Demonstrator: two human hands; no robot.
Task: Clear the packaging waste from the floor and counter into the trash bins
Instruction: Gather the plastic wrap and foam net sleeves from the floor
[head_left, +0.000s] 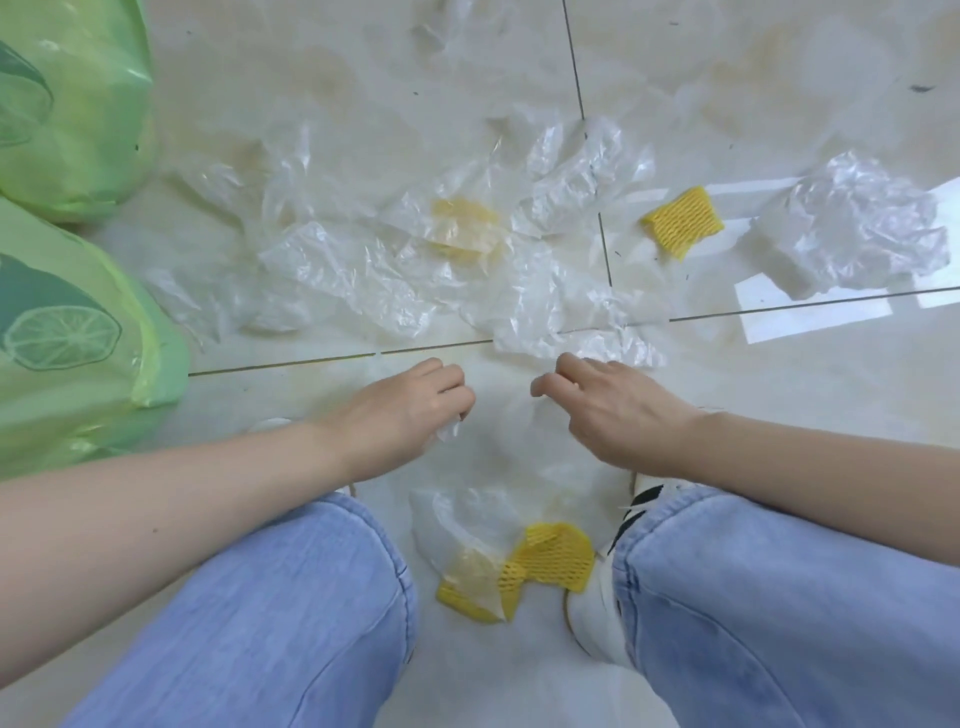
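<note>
Several crumpled clear plastic bags (363, 270) lie scattered over the pale tiled floor. A yellow foam net (683, 221) lies bare at the right; another (465, 228) shows through plastic in the middle. Between my feet lies a third yellow net (550, 561), half inside a clear bag (467, 525). My left hand (410, 415) is low over the floor, fingers pinched on a thin clear plastic sheet (452, 428). My right hand (602, 410) hovers beside it, fingers curled and apart, touching the edge of a clear bag (587, 343).
Two green lemon-print trash bags (78, 114) (67, 332) stand at the left edge. A large crumpled clear bag (857, 223) lies far right. My knees in blue jeans and white shoes (597, 597) fill the lower frame.
</note>
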